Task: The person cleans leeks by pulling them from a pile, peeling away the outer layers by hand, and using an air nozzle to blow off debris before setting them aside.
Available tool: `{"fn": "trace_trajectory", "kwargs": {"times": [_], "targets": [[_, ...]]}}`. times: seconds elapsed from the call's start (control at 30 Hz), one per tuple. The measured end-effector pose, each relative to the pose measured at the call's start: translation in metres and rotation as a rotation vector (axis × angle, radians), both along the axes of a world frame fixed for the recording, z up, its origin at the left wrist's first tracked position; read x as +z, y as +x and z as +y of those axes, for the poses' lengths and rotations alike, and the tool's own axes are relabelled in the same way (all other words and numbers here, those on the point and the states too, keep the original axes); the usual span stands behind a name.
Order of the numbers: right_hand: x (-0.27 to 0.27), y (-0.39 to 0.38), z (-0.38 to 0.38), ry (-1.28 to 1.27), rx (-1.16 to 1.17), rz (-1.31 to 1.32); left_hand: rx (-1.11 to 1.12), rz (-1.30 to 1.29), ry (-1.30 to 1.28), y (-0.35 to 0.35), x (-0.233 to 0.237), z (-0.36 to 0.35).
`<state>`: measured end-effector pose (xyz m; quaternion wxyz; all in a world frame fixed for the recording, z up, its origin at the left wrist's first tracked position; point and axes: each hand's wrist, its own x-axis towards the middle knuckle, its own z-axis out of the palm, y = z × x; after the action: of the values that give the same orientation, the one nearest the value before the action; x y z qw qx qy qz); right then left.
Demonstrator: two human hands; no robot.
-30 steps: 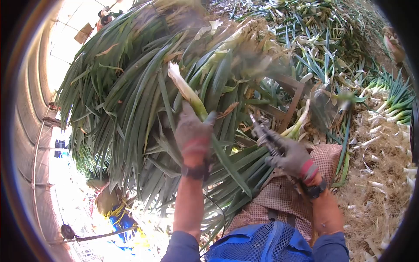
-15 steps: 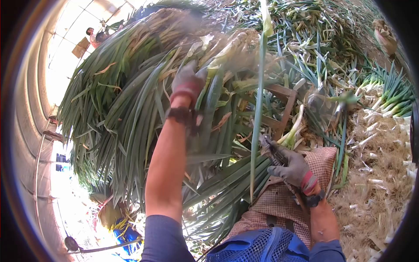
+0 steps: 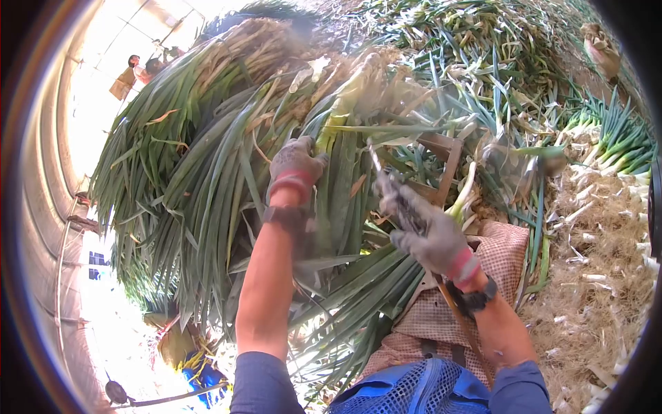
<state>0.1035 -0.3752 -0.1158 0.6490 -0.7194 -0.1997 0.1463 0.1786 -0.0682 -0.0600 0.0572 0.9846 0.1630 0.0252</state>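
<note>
A large heap of long green onions (image 3: pixel 207 172) fills the left and centre. My left hand (image 3: pixel 298 168), in a grey glove with a red cuff, has its fingers closed round a green onion stalk (image 3: pixel 338 124) at the heap's right side. My right hand (image 3: pixel 427 231), gloved too, grips a dark metal tool (image 3: pixel 407 207) with a pale tip pointing up and left; motion blurs it somewhat. Below it, more onions (image 3: pixel 372 283) lie across my lap on a checked cloth (image 3: pixel 438 317), their leaves pointing down and left.
Cut roots and white ends (image 3: pixel 593 262) cover the ground at right, beside a bundle of trimmed onions (image 3: pixel 620 138). Loose leaves (image 3: pixel 476 55) spread behind. A wooden frame (image 3: pixel 452 169) stands mid-view. A person (image 3: pixel 141 71) is at the far upper left.
My left hand has come down slightly. My right hand and the tool have moved up and left. The long upright leaf between my hands is gone from there.
</note>
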Motion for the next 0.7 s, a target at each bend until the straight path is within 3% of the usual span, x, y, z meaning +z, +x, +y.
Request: {"fn": "trace_trajectory", "kwargs": {"times": [0.07,0.13,0.2,0.23,0.33,0.37,0.47,0.7], "targets": [[0.000,0.017,0.014,-0.137,-0.071,-0.010,0.019,0.024,-0.085,0.010,-0.003,0.008],[-0.012,0.021,0.035,-0.062,-0.032,-0.025,0.005,0.004,-0.042,0.014,-0.004,0.004],[0.010,0.026,0.044,-0.332,-0.007,-0.130,0.008,0.013,-0.017,0.021,-0.003,-0.003],[-0.002,0.036,0.056,-0.214,-0.038,-0.132,0.019,0.032,-0.011,0.024,-0.001,-0.006],[0.006,0.069,0.069,-0.207,-0.046,0.017,0.031,0.100,0.013,0.030,0.007,-0.011],[-0.003,0.081,0.075,-0.239,-0.131,-0.123,0.029,0.122,0.022,0.032,0.009,-0.012],[0.006,0.119,0.081,-0.289,-0.161,-0.001,0.063,0.177,0.025,0.037,0.013,-0.013],[0.018,0.209,0.085,-0.364,-0.152,0.008,0.006,0.153,0.135,0.047,0.016,-0.015]]}}
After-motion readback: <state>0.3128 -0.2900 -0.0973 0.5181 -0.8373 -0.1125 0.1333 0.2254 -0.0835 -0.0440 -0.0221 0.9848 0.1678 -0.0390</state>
